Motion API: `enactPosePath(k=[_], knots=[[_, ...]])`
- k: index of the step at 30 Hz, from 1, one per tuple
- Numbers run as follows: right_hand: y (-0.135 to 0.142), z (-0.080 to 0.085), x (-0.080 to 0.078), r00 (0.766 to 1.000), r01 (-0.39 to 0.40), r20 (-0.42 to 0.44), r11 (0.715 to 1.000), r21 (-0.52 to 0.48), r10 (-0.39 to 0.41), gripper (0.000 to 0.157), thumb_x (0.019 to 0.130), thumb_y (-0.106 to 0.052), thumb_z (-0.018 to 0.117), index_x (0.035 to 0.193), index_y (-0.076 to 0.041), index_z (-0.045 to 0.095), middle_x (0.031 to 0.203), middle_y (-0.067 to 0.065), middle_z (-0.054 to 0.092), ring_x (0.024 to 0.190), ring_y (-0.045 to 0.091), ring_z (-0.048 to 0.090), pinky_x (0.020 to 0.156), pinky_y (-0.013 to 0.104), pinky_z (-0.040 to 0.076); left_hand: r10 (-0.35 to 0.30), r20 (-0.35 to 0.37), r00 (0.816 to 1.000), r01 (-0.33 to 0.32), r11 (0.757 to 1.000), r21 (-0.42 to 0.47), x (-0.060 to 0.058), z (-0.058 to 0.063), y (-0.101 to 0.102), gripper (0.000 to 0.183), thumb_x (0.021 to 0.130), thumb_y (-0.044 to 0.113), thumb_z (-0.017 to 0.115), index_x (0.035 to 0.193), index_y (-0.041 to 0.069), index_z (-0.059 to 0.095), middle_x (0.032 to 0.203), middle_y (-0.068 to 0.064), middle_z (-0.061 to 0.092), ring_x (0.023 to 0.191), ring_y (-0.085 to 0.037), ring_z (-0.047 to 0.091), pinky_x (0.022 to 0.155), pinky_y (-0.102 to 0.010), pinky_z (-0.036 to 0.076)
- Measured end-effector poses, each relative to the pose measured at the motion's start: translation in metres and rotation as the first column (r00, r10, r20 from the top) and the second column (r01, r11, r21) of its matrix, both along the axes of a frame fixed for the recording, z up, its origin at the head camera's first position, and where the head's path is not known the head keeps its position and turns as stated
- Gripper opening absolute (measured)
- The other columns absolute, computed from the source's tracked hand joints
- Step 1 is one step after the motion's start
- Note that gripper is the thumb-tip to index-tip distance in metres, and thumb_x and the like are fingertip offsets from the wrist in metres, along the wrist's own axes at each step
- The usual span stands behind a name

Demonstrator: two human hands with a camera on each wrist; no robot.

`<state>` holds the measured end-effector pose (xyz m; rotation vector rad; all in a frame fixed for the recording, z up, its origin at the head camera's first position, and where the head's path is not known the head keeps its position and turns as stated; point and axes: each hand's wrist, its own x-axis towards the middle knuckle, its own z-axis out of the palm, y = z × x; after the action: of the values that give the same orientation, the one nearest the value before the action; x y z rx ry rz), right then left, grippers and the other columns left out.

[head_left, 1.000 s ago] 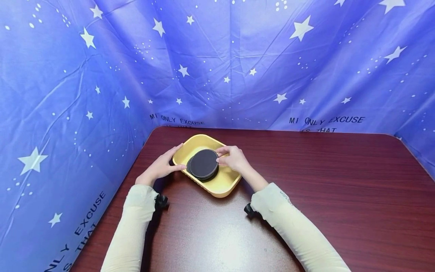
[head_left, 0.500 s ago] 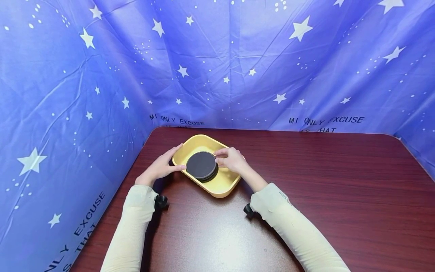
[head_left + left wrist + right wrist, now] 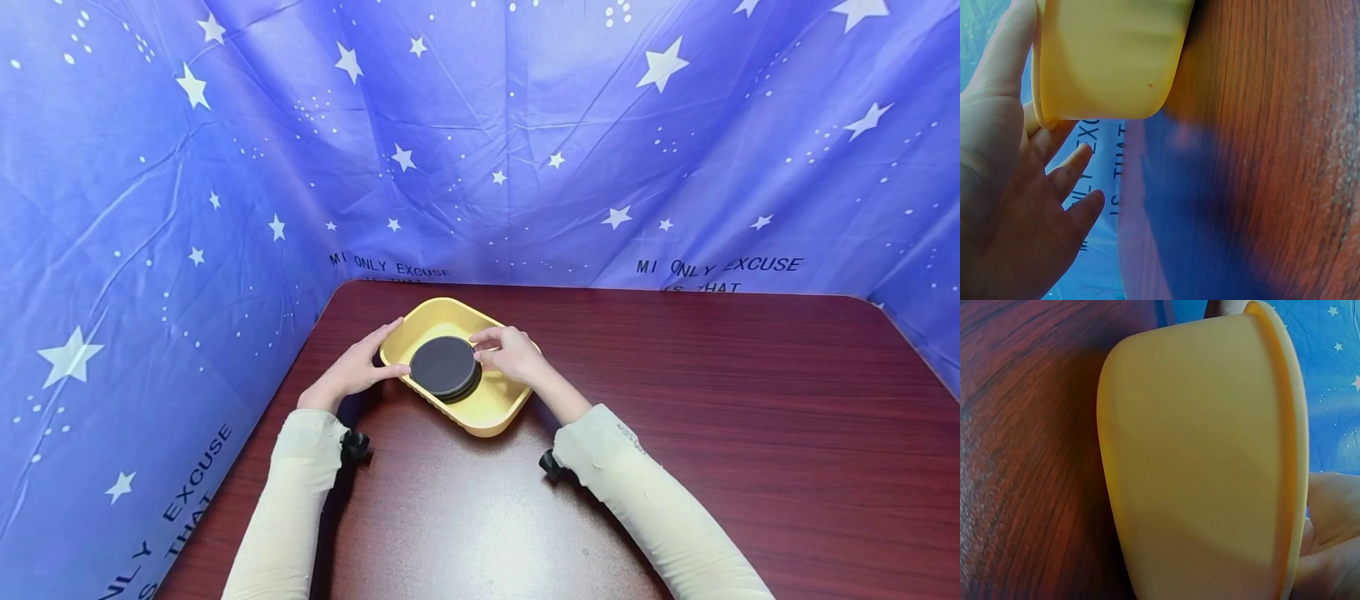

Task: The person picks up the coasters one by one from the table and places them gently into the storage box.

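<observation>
In the head view, a stack of round black coasters [image 3: 444, 365] lies inside a yellow plastic basin [image 3: 487, 415]. The top coaster sits nearly in line with those under it. My right hand [image 3: 510, 352] reaches over the basin's right rim, thumb and fingers pinching the top coaster's right edge. At the left corner, my left hand [image 3: 352, 367] rests on the rim with thumb and fingers spread. The left wrist view has the left hand [image 3: 1029, 181] beside the basin's outer wall [image 3: 1110, 62], its other fingers loose. The basin wall [image 3: 1204, 450] hides most of the right hand [image 3: 1332, 544].
The basin stands on a dark red wooden table [image 3: 712, 400], towards its far left. Blue cloth [image 3: 495, 108] with white stars hangs behind and on the left. Light sleeves [image 3: 637, 483] cover both forearms, with a small black device [image 3: 551, 464] at each wrist.
The top coaster, earlier tilted and shifted to the right, has come down and left onto the stack. My right hand has moved slightly left and down with it. The left hand stays on the rim.
</observation>
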<state>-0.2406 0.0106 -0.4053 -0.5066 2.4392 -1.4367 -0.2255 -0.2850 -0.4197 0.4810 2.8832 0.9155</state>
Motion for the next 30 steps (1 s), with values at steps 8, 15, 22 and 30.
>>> enactPosePath(k=[8, 15, 22, 30], knots=[[0.002, 0.002, 0.001, 1.0, -0.009, -0.019, 1.0, 0.029, 0.01, 0.032, 0.093, -0.007, 0.065, 0.124, 0.001, 0.067, 0.114, 0.02, 0.073, 0.098, 0.029, 0.074, 0.08, 0.026, 0.061, -0.009, -0.002, 1.0, 0.009, 1.0, 0.006, -0.001, 0.0, 0.001, 0.093, 0.085, 0.032, 0.078, 0.159, 0.011, 0.026, 0.163, -0.015, 0.031, 0.151, -0.037, 0.027, 0.123, -0.054, 0.024], [0.004, 0.005, 0.0, 0.999, -0.016, -0.037, 0.999, 0.042, 0.017, 0.032, 0.094, -0.009, 0.065, 0.124, 0.001, 0.067, 0.114, 0.018, 0.073, 0.098, 0.028, 0.074, 0.08, 0.027, 0.061, -0.008, 0.006, 1.0, 0.008, 1.0, -0.002, -0.002, 0.001, 0.001, 0.093, 0.086, 0.034, 0.077, 0.159, 0.012, 0.024, 0.164, -0.014, 0.029, 0.152, -0.036, 0.025, 0.124, -0.054, 0.022], [0.008, 0.007, -0.001, 0.998, -0.023, -0.061, 0.999, 0.025, 0.024, 0.033, 0.094, -0.01, 0.064, 0.125, 0.002, 0.066, 0.115, 0.019, 0.073, 0.099, 0.034, 0.074, 0.083, 0.033, 0.062, -0.005, 0.008, 1.0, 0.005, 1.0, -0.008, -0.001, 0.002, 0.001, 0.093, 0.086, 0.034, 0.077, 0.159, 0.012, 0.024, 0.164, -0.014, 0.03, 0.152, -0.036, 0.026, 0.124, -0.054, 0.023], [0.015, 0.012, 0.002, 1.0, -0.014, -0.028, 0.998, -0.065, 0.012, 0.034, 0.094, -0.006, 0.064, 0.127, 0.006, 0.063, 0.117, 0.023, 0.071, 0.105, 0.039, 0.071, 0.087, 0.042, 0.06, 0.001, 0.025, 1.0, -0.001, 1.0, 0.004, 0.0, 0.001, -0.001, 0.094, 0.086, 0.036, 0.078, 0.16, 0.014, 0.024, 0.164, -0.012, 0.03, 0.151, -0.035, 0.027, 0.124, -0.053, 0.024]])
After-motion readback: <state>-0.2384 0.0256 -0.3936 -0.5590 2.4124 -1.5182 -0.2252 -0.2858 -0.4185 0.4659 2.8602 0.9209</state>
